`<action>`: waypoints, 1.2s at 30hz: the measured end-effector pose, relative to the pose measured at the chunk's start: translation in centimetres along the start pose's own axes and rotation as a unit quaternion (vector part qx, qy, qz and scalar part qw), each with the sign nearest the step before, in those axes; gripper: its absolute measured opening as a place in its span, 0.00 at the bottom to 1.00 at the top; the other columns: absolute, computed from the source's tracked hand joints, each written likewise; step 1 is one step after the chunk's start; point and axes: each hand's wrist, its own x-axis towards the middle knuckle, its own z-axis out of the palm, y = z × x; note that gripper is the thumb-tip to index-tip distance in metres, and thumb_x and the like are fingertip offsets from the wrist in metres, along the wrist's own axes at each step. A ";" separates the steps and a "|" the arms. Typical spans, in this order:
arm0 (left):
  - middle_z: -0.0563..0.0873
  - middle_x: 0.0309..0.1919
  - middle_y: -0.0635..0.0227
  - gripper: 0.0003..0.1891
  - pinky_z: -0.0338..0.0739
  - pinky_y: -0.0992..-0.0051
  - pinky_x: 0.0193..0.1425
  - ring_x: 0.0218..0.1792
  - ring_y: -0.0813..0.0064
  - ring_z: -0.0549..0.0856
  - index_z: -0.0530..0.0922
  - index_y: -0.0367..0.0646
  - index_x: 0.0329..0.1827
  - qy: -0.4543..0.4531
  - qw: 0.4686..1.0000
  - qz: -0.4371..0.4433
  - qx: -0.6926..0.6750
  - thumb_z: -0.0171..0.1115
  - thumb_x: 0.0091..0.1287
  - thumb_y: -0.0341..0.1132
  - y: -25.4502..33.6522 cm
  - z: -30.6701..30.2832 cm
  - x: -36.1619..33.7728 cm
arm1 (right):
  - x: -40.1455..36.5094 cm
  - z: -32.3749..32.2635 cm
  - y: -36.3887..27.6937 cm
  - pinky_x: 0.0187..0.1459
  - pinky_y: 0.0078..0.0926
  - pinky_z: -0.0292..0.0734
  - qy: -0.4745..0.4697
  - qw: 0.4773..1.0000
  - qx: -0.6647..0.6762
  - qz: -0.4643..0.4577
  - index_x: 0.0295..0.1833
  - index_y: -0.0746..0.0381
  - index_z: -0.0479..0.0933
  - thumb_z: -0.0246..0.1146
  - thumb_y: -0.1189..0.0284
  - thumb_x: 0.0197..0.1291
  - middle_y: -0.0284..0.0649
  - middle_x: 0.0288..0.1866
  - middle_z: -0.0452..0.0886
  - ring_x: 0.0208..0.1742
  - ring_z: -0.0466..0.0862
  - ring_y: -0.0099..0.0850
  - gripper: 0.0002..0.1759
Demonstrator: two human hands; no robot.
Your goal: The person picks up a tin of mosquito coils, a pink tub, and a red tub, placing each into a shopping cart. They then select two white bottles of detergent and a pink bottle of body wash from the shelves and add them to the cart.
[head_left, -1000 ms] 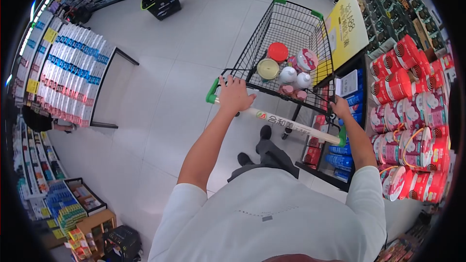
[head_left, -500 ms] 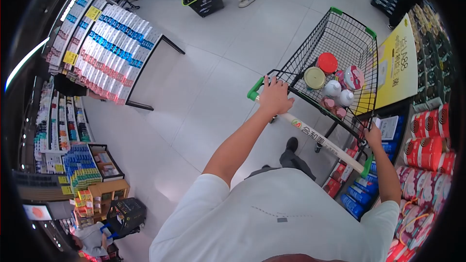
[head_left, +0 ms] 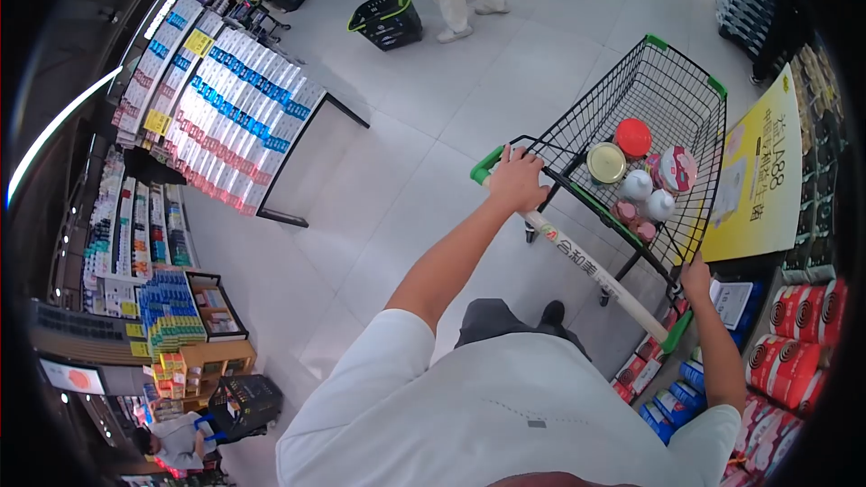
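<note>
Our left hand clasps the shopping cart before us near the left end of its handle; inside, a pale-lidded jar sits by a red-lidded tub. Our right hand grips the near right corner; a yellow sign stands beyond.

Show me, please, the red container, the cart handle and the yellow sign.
Red container (head_left: 633, 137): head view, round top.
Cart handle (head_left: 602, 278): head view, middle of bar.
Yellow sign (head_left: 761, 179): head view, printed front.

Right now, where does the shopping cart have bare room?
The shopping cart looks free at its far end, between the red lid and far wire wall. Crowded: its near half, holding a pale-lidded jar, white bottles and a pink tub.
</note>
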 end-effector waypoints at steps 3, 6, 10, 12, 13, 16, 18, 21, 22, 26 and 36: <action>0.78 0.64 0.61 0.28 0.46 0.55 0.83 0.75 0.60 0.63 0.77 0.44 0.62 -0.009 1.000 0.009 -0.002 0.62 0.64 0.53 -0.8 -0.5 2.9 | 2.8 0.2 -0.5 0.50 0.56 0.75 -0.019 1.000 -0.010 0.023 0.58 0.75 0.71 0.61 0.70 0.61 0.67 0.42 0.81 0.47 0.81 0.63 0.24; 0.78 0.64 0.61 0.29 0.46 0.54 0.83 0.75 0.59 0.63 0.77 0.43 0.62 -0.016 1.000 0.024 0.006 0.61 0.64 0.53 -2.3 -0.4 6.3 | 4.8 1.5 -0.9 0.50 0.55 0.75 0.004 1.000 -0.021 0.021 0.57 0.74 0.71 0.61 0.70 0.60 0.67 0.43 0.81 0.48 0.81 0.63 0.23; 0.79 0.62 0.60 0.29 0.46 0.54 0.83 0.73 0.59 0.65 0.77 0.41 0.62 -0.025 0.998 0.058 0.008 0.60 0.64 0.53 -6.2 -0.5 11.1 | 7.3 2.7 -3.9 0.58 0.48 0.74 -0.006 0.999 -0.012 0.053 0.65 0.74 0.68 0.63 0.69 0.59 0.68 0.52 0.79 0.56 0.79 0.62 0.31; 0.79 0.62 0.60 0.30 0.46 0.55 0.83 0.73 0.58 0.65 0.77 0.40 0.61 -0.034 0.995 0.092 0.008 0.60 0.65 0.54 -7.7 -1.7 13.2 | 7.1 1.5 -6.9 0.58 0.48 0.75 0.007 0.997 0.008 0.077 0.62 0.73 0.71 0.65 0.66 0.58 0.67 0.49 0.81 0.54 0.80 0.62 0.30; 0.79 0.62 0.60 0.30 0.46 0.55 0.82 0.73 0.58 0.65 0.77 0.40 0.61 -0.035 0.994 0.101 0.012 0.60 0.65 0.54 -8.4 -2.1 14.2 | 7.2 1.3 -8.6 0.57 0.48 0.75 -0.012 0.993 -0.009 0.118 0.58 0.73 0.72 0.66 0.64 0.57 0.67 0.47 0.82 0.53 0.81 0.61 0.29; 0.80 0.60 0.60 0.30 0.47 0.54 0.82 0.72 0.58 0.66 0.78 0.38 0.60 -0.017 0.991 0.131 -0.010 0.59 0.65 0.54 -10.5 -2.5 16.9 | 7.7 1.5 -10.4 0.54 0.50 0.76 -0.028 0.987 -0.037 0.156 0.48 0.72 0.78 0.67 0.60 0.55 0.64 0.43 0.83 0.49 0.83 0.60 0.25; 0.81 0.59 0.59 0.29 0.48 0.54 0.82 0.71 0.59 0.67 0.78 0.37 0.59 -0.013 0.989 0.148 -0.003 0.59 0.66 0.53 -13.6 -2.2 18.9 | 9.2 4.5 -10.9 0.52 0.51 0.76 -0.034 0.986 -0.110 0.122 0.46 0.71 0.79 0.66 0.59 0.57 0.62 0.41 0.84 0.48 0.83 0.58 0.24; 0.82 0.55 0.57 0.25 0.56 0.57 0.78 0.67 0.59 0.71 0.81 0.36 0.55 0.033 0.984 0.172 -0.045 0.60 0.65 0.50 -14.8 -2.6 20.4 | 8.1 4.9 -11.5 0.51 0.52 0.75 -0.032 0.983 -0.016 0.177 0.44 0.70 0.81 0.64 0.60 0.59 0.60 0.39 0.84 0.46 0.84 0.56 0.21; 0.82 0.55 0.57 0.25 0.56 0.57 0.78 0.67 0.59 0.71 0.81 0.36 0.55 0.030 0.984 0.171 -0.048 0.60 0.65 0.50 -15.2 -2.7 20.8 | 7.8 4.9 -12.0 0.51 0.52 0.75 -0.035 0.983 -0.019 0.179 0.44 0.70 0.81 0.64 0.60 0.59 0.60 0.39 0.84 0.46 0.84 0.56 0.21; 0.84 0.42 0.56 0.17 0.71 0.61 0.62 0.54 0.58 0.79 0.82 0.37 0.41 0.137 0.962 0.167 -0.164 0.61 0.63 0.44 -19.0 -2.5 23.6 | 9.2 7.9 -14.4 0.41 0.48 0.78 -0.042 0.981 -0.025 0.188 0.38 0.69 0.83 0.64 0.57 0.63 0.57 0.32 0.85 0.38 0.87 0.52 0.22; 0.86 0.34 0.57 0.11 0.82 0.58 0.45 0.42 0.58 0.85 0.82 0.39 0.34 0.026 0.980 0.120 -0.156 0.57 0.61 0.37 -21.7 -5.0 31.7 | 11.8 9.3 -18.6 0.42 0.52 0.74 -0.026 0.985 -0.031 0.171 0.37 0.73 0.78 0.62 0.65 0.64 0.61 0.34 0.82 0.41 0.82 0.60 0.17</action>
